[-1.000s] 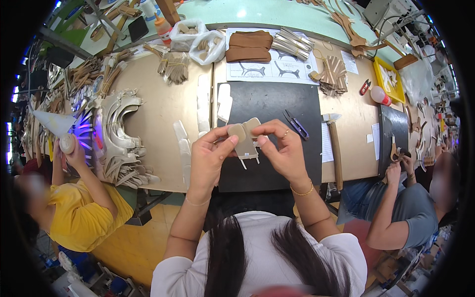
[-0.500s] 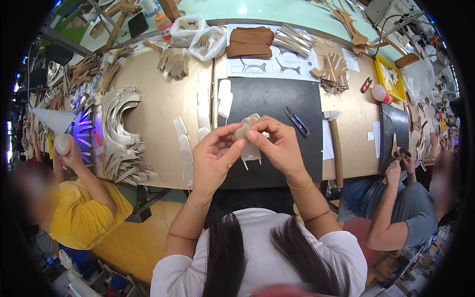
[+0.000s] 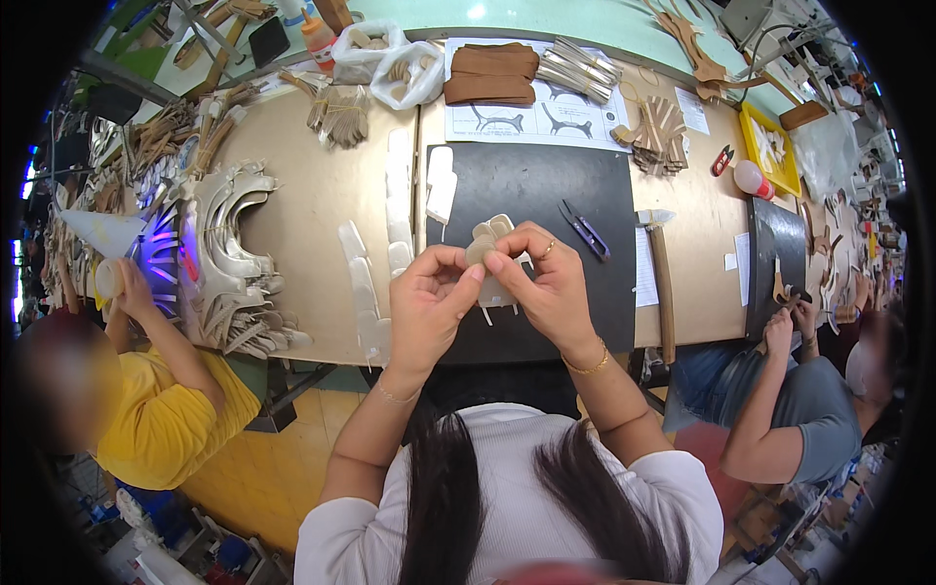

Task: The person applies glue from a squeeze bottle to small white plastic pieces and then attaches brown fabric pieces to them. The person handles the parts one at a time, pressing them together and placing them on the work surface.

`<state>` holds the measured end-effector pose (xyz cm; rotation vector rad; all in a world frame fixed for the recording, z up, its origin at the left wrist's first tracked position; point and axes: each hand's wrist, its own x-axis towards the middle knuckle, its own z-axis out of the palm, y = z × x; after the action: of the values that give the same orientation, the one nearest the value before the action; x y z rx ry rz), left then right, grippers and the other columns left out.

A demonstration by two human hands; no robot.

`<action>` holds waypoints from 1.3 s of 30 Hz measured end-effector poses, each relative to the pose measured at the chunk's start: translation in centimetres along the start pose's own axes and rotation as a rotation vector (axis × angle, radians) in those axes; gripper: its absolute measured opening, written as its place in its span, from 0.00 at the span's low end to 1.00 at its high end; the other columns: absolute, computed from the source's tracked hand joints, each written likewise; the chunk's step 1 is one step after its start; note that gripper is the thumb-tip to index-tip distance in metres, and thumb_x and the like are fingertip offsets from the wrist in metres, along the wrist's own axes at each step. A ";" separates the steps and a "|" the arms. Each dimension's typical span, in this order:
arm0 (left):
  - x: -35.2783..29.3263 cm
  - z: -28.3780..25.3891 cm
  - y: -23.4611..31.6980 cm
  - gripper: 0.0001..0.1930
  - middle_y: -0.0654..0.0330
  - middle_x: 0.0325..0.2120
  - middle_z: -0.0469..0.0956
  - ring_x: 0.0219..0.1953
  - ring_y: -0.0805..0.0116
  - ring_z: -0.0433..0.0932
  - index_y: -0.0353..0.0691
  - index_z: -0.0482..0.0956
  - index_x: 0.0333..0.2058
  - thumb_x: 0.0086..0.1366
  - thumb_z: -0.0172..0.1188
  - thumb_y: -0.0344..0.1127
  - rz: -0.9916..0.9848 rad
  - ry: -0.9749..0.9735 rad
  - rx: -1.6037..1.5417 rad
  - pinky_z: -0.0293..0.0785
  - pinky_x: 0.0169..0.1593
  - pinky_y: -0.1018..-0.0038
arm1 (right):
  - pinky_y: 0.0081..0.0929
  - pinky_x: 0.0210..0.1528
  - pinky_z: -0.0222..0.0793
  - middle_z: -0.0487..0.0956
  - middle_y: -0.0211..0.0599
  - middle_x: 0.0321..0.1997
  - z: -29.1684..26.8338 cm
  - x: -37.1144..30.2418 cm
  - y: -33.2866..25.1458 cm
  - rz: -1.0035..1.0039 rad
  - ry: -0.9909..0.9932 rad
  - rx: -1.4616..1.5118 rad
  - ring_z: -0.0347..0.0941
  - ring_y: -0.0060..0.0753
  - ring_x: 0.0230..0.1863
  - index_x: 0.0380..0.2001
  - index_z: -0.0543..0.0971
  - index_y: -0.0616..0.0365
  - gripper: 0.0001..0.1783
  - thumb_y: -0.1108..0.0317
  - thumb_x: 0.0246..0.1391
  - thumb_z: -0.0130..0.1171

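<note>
Over the black mat (image 3: 531,180), my left hand (image 3: 427,302) and my right hand (image 3: 548,292) meet, both closed with thumbs and fingertips pinching a small round beige piece (image 3: 478,251). It looks like thin leather or board; which I cannot tell. Just behind and below it are pale rounded pieces (image 3: 500,224), partly hidden by my fingers. Dark-handled thread snips (image 3: 588,234) lie on the mat right of my right hand. Left of my left hand, pale rounded strips (image 3: 361,288) rest in an overlapping row, with more pale pieces (image 3: 441,185) at the mat's upper left.
Behind the mat lie brown strips (image 3: 490,73), a printed sheet (image 3: 531,127) and two plastic bags (image 3: 408,76) of small pieces. A hammer (image 3: 661,283) lies at the right. Silvery curved parts (image 3: 224,224) are piled left. Co-workers sit at the left (image 3: 171,419) and right (image 3: 790,414).
The view has shifted slightly. Both hands keep their pinch on the round piece, with only small finger movement. The left co-worker's hand has moved slightly.
</note>
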<state>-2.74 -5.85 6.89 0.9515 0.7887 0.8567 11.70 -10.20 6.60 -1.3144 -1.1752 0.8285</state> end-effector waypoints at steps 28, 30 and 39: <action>5.7 -13.7 -1.1 0.21 0.49 0.32 0.76 0.37 0.55 0.75 0.34 0.74 0.39 0.45 0.68 0.34 -0.073 0.495 1.366 0.71 0.43 0.65 | 0.15 0.39 0.64 0.73 0.28 0.32 -4.3 -1.3 3.4 0.157 0.295 0.017 0.68 0.17 0.34 0.33 0.73 0.62 0.08 0.75 0.50 0.61; 6.2 -14.2 -1.2 0.23 0.47 0.34 0.76 0.38 0.53 0.75 0.33 0.73 0.40 0.44 0.68 0.34 -0.149 0.481 1.358 0.71 0.44 0.65 | 0.15 0.39 0.64 0.72 0.28 0.32 -3.8 -1.3 3.3 0.151 0.294 0.045 0.67 0.17 0.34 0.34 0.71 0.60 0.11 0.76 0.49 0.62; 7.2 -18.0 -3.3 0.16 0.49 0.26 0.77 0.30 0.56 0.77 0.32 0.74 0.30 0.41 0.68 0.31 -0.126 0.384 1.237 0.72 0.35 0.65 | 0.20 0.37 0.69 0.75 0.33 0.30 -3.1 -0.5 2.6 0.140 0.318 0.049 0.72 0.21 0.32 0.41 0.67 0.60 0.20 0.78 0.46 0.62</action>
<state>-14.19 5.76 -4.10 1.7963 1.7726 0.3671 14.92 -11.18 4.35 -1.4386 -0.8158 0.7110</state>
